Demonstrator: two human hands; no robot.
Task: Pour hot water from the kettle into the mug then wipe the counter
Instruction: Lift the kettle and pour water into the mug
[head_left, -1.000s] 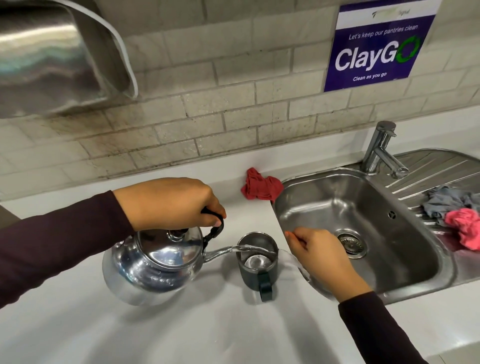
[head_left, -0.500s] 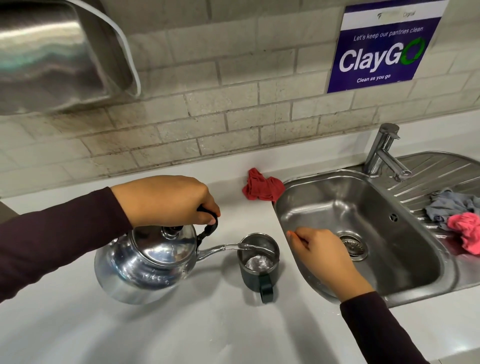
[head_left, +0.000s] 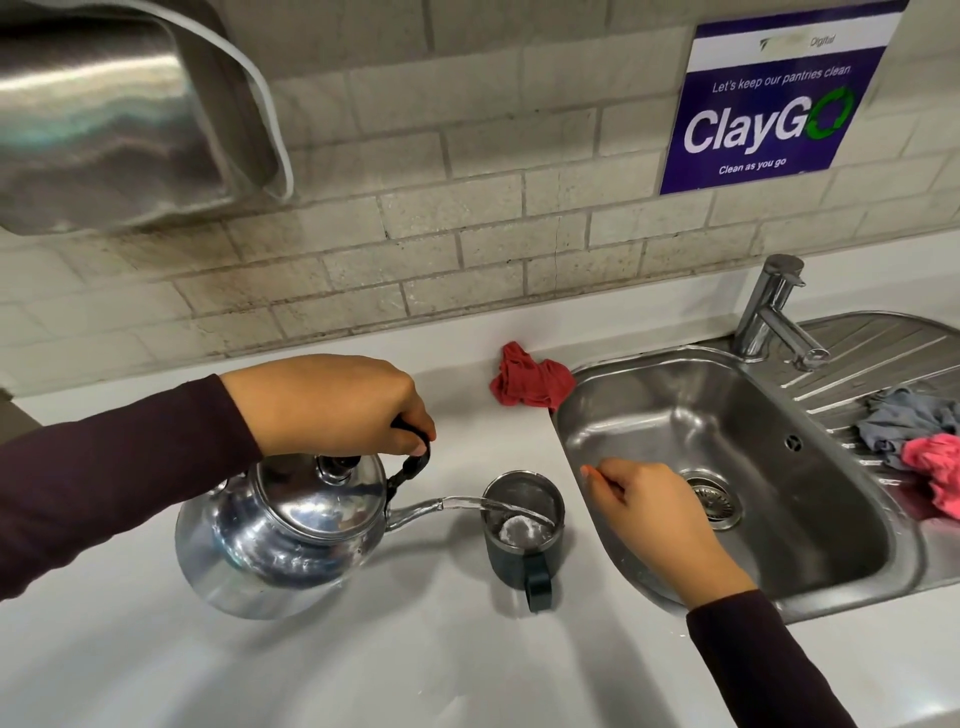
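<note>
Far left, top: shiny steel dispenser (head_left: 119, 119) on the tile wall (head_left: 467, 218).

Below it, left hand (head_left: 332, 402) w/ dark sleeve, fingers curled tight round the black handle (head_left: 410, 457) of the kettle (head_left: 280, 530). Kettle is steel, lid on, tipped to the right and lifted off the counter (head_left: 363, 665); shadow under it. Spout (head_left: 415, 512) points right, thin stream of water (head_left: 488, 503) running from it over the rim into the mug.

Mug (head_left: 523, 525): dark, upright on the counter, just right of the spout, handle facing the camera. Water inside, frothy where the stream lands; level hard to tell.

Behind the mug, near the back edge of the counter: crumpled red cloth (head_left: 530, 382), touching the sink's left rim.

Right hand (head_left: 654, 512) is just right of the mug, not touching it, over the sink's (head_left: 779, 613) left rim. Fingers loosely bent, thumb and forefinger near each other, nothing seen in them. Whether it rests on the rim or hangs above it, can't tell.

Sink is steel, drain (head_left: 714, 499) partly behind the hand. Tap (head_left: 769, 317) at back right. Above it on the wall, blue sign (head_left: 769, 104), "ClayGo – Clean as you go".

Far right on the drainboard (head_left: 883, 353): grey cloth (head_left: 904, 415) and pink cloth (head_left: 935, 467), bunched, touching.
</note>
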